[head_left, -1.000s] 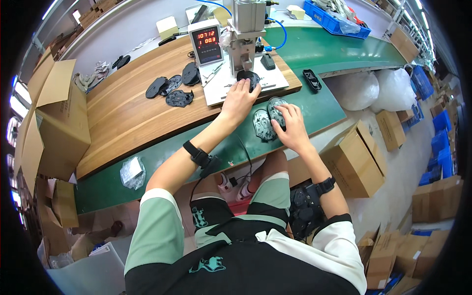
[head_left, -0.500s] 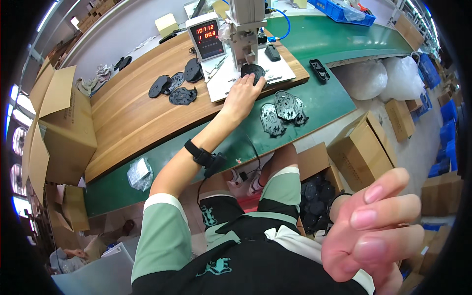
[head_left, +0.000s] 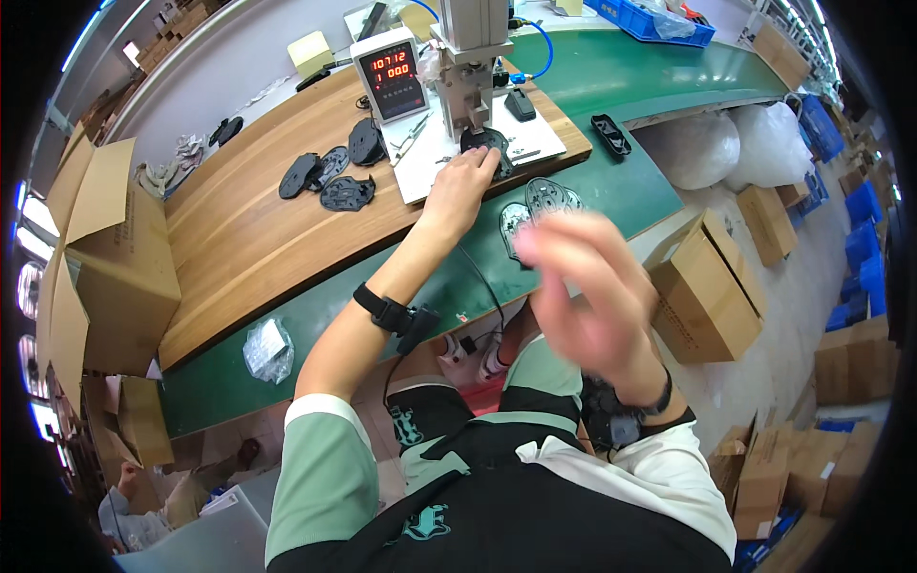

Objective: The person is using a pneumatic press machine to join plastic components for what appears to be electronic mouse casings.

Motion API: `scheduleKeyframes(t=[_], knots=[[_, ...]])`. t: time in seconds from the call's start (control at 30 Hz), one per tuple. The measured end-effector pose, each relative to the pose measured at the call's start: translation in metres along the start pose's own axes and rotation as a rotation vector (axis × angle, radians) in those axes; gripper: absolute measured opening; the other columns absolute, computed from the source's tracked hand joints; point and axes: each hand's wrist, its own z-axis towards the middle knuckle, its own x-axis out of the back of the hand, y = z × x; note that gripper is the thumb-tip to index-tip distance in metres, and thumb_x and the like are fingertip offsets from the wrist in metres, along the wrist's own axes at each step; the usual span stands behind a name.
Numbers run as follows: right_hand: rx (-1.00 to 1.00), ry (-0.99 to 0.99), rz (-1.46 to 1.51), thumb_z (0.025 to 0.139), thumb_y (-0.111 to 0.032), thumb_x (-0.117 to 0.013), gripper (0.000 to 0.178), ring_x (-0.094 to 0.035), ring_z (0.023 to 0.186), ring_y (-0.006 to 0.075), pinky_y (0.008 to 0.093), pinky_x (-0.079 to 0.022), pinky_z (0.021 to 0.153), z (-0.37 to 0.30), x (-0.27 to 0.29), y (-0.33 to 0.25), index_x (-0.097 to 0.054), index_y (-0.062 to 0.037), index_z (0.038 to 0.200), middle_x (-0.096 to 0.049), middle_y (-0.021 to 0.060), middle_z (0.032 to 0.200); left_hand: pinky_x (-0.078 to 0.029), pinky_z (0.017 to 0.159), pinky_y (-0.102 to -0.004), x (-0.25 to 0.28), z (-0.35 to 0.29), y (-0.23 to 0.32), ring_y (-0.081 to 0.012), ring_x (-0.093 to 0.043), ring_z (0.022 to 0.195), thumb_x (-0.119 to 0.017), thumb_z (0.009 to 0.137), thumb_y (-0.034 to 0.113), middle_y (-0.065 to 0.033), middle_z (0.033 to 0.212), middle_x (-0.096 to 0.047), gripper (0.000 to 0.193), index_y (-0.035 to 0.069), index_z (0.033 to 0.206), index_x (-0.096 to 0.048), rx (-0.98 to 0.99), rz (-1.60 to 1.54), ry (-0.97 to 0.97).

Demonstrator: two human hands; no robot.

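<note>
My left hand [head_left: 461, 186] reaches to the bench press [head_left: 468, 81], its fingers closed on the near edge of a black oval plastic shell [head_left: 483, 140]. That shell lies on the white press base [head_left: 414, 179], under the press head. Blurred by motion, my right hand [head_left: 592, 286] hangs over the front of the green table; its fingers look bent and I make out nothing in them. Behind it are a few black-and-silver oval shells [head_left: 548, 195], partly hidden by the hand. Left of the press, several black shells [head_left: 347, 194] lie on the wooden board [head_left: 239, 220].
A counter box with a red display [head_left: 392, 72] stands beside the press. On the green table [head_left: 621, 76] are a black tray-like part [head_left: 610, 137] and a blue crate [head_left: 659, 21]. Open cartons [head_left: 124, 267] stand at left, and a carton [head_left: 707, 291] at right.
My right hand has swung from the lower right up and left, toward the table and the black-and-silver shells. My left hand stays at the shell under the press.
</note>
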Motion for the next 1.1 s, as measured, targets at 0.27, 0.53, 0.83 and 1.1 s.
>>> scheduleKeyframes(t=[0.27,0.53,0.83,1.1], knots=[[-0.251,-0.304,-0.349,0.079,0.002,-0.068,0.053,-0.059,0.126,0.0339,0.0464,-0.047,0.103,-0.051,-0.091,0.144,-0.059,-0.0029,0.131,-0.061,0.014,0.132,-0.061,0.082,-0.0489,0.016,0.0,0.014,-0.0454,-0.07,0.102,-0.064,0.081,-0.011,-0.0255,0.132,-0.052,0.059,-0.002,0.136,-0.046,0.176,0.011,-0.056],[-0.176,-0.38,-0.463,0.084,-0.001,-0.065,0.028,-0.066,0.104,0.0295,0.0454,-0.05,0.089,-0.044,-0.116,0.172,-0.072,-0.0088,0.109,-0.067,0.0062,0.106,-0.047,0.11,-0.0541,0.018,-0.042,-0.029,-0.0469,-0.05,0.135,-0.068,0.084,0.003,-0.029,0.145,-0.048,0.064,-0.003,0.143,-0.044,0.234,-0.062,0.202],[-0.187,-0.397,-0.453,0.075,0.001,-0.074,0.041,-0.065,0.104,0.031,0.0471,-0.052,0.089,-0.049,-0.121,0.176,-0.071,-0.009,0.114,-0.066,0.0069,0.108,-0.045,0.111,-0.0477,0.052,-0.167,-0.076,-0.0381,-0.054,0.132,-0.076,0.092,0.034,-0.0258,0.142,-0.056,0.079,-0.002,0.153,-0.041,0.378,0.345,-0.019],[-0.216,-0.413,-0.442,0.076,0.0,-0.074,0.041,-0.065,0.105,0.0319,0.0469,-0.052,0.09,-0.048,-0.118,0.174,-0.071,-0.0082,0.115,-0.067,0.0074,0.11,-0.051,0.103,-0.0443,0.081,-0.186,-0.052,-0.0325,-0.061,0.125,-0.067,0.094,0.01,-0.0153,0.133,-0.062,0.042,0.005,0.135,-0.06,0.295,0.289,-0.206]])
